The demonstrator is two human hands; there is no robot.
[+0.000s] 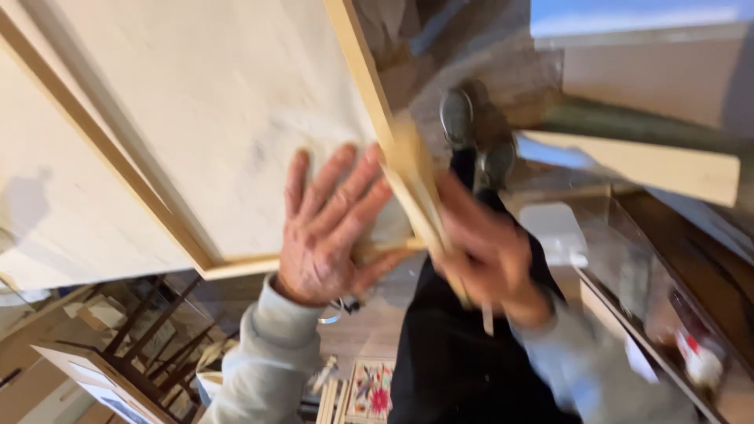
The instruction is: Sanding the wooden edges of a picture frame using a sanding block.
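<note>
No packages, labels, signs, screens.

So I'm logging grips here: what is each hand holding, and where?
Left hand lies flat on the pale framed panel near its lower corner. Right hand grips a thin wooden strip at that corner; blurred.

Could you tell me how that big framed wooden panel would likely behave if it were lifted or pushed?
The panel looks thin, so probably light but a little bendy. Its frame strip likely stiffens it. The left hand lies flat on it, the right hand at its corner: awkward, apt to swing.
</note>
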